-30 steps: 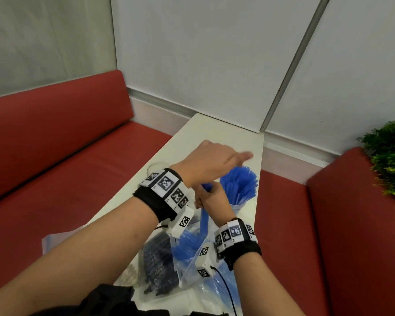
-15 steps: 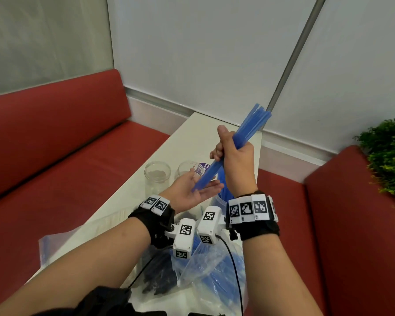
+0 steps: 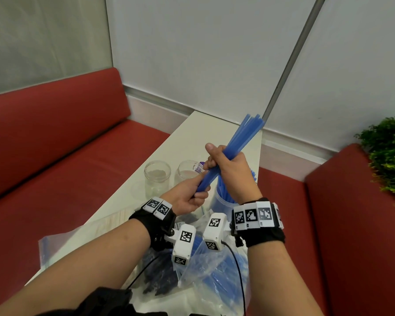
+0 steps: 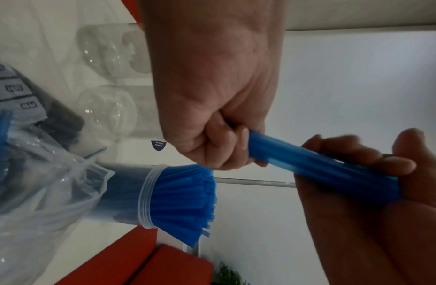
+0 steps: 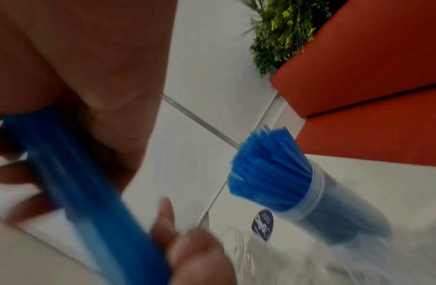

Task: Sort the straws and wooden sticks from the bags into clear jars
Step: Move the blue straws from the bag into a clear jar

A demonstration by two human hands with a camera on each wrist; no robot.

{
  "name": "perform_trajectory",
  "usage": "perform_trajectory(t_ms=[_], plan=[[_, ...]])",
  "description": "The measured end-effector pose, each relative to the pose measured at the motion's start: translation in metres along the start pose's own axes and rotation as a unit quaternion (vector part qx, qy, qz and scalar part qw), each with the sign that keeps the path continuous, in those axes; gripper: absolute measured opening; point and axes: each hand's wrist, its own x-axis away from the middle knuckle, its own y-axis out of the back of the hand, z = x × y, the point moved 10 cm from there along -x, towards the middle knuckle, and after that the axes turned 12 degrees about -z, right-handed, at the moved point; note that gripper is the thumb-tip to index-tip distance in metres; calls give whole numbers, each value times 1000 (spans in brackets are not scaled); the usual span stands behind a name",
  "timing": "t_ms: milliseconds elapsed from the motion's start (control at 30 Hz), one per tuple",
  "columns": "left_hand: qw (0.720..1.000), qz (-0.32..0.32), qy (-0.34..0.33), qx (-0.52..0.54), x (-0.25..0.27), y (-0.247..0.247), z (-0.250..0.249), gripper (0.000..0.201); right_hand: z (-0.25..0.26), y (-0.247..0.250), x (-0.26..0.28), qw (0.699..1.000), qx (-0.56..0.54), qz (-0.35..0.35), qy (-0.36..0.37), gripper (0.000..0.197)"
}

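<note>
We see a blurred bundle of blue straws (image 5: 73,173) in our grip; beyond, a clear jar (image 5: 333,208) full of blue straws stands on the surface (image 5: 382,177).

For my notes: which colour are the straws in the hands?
Blue straws; the head view shows it best.

smooth plastic straws (image 3: 235,144), clear jars (image 3: 157,176) (glossy)

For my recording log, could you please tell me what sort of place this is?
Probably a café or canteen booth: red padded benches flank a narrow white table, with a green plant beside one seat.
</note>
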Motion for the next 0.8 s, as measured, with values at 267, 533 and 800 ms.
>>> perform_trajectory(t_ms=[267,533,800], plan=[[994,-81,-15,-69,-17,46,8,14,6,45,-15,969,186,144,-70,17],[916,-108,-66,-382,-34,72,42,17,-32,96,-41,947,305,44,-90,8],[529,66,-175,-828,-32,49,100,38,-68,108,-46,915,390,-61,-81,10]])
